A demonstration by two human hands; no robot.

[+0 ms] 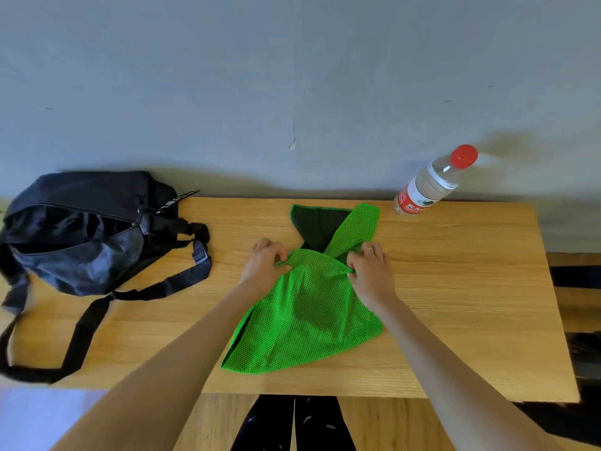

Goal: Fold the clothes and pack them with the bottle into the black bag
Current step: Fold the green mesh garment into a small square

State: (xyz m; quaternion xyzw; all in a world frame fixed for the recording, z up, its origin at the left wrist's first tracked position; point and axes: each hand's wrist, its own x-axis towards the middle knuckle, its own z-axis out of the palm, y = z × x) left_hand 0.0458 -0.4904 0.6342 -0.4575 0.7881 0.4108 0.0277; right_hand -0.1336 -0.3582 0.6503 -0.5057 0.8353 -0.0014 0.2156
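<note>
Both hands, left [265, 263] and right [369, 268], hold a pinching grip on the green cloth [305, 314] at the tabletop's [455, 288] centre, the black bag [81, 232] at nine o'clock, the bottle [434, 182] at one o'clock.

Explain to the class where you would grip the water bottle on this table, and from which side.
Grip the water bottle around its labelled body, below the red cap. It stands upright at the table's far right edge, nothing crowding it, so the right hand could probably reach it from the near side.
</note>
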